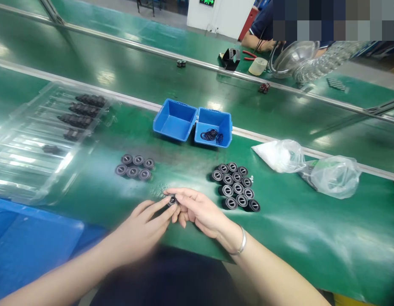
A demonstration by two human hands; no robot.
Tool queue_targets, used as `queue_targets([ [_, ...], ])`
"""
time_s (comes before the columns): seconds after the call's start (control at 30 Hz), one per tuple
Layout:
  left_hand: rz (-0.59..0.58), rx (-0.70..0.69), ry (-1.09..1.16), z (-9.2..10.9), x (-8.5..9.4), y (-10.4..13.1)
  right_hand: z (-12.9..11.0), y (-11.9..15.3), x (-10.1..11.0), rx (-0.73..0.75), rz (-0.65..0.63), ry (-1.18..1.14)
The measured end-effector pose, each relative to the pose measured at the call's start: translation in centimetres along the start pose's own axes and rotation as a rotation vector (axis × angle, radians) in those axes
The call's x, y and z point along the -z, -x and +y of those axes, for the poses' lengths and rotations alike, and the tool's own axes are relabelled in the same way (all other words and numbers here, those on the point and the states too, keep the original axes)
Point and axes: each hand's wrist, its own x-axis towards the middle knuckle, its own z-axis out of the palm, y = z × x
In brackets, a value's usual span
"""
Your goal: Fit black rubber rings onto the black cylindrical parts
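Note:
My left hand (148,225) and my right hand (199,210) meet near the front edge of the green table (184,161). Between their fingers is a small round black part (172,200), partly covered by the fingertips; both hands grip it. Left of my hands, several black cylindrical parts (133,171) stand in two rows, each with a light slot mark on top. A larger group of similar cylinders (237,188) stands to the right. Small droplets or clear bits lie just behind my fingers.
Two blue bins (175,121) stand behind my hands, the right one holding black rings (211,135). A clear tray (31,144) with dark parts lies left. Plastic bags (335,176) lie right. Across the divider are a person's arm (252,41), pliers and a metal lamp-like shade.

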Motion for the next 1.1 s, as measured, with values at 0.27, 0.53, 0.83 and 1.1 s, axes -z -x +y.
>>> queue_targets([
  [0.27,0.050,0.003,0.047,-0.9,0.3,0.3,-0.3,-1.1,0.3,0.006,-0.029,0.061],
  [0.53,0.050,0.055,0.010,0.5,0.0,0.0,0.2,-0.8,0.5,0.019,-0.088,0.033],
  [0.83,0.087,0.022,-0.024,0.7,0.0,0.5,0.8,-0.8,0.2,0.104,-0.061,0.079],
  [1.1,0.107,0.060,-0.059,1.4,-0.1,0.5,0.4,-0.8,0.4,0.081,-0.074,0.122],
])
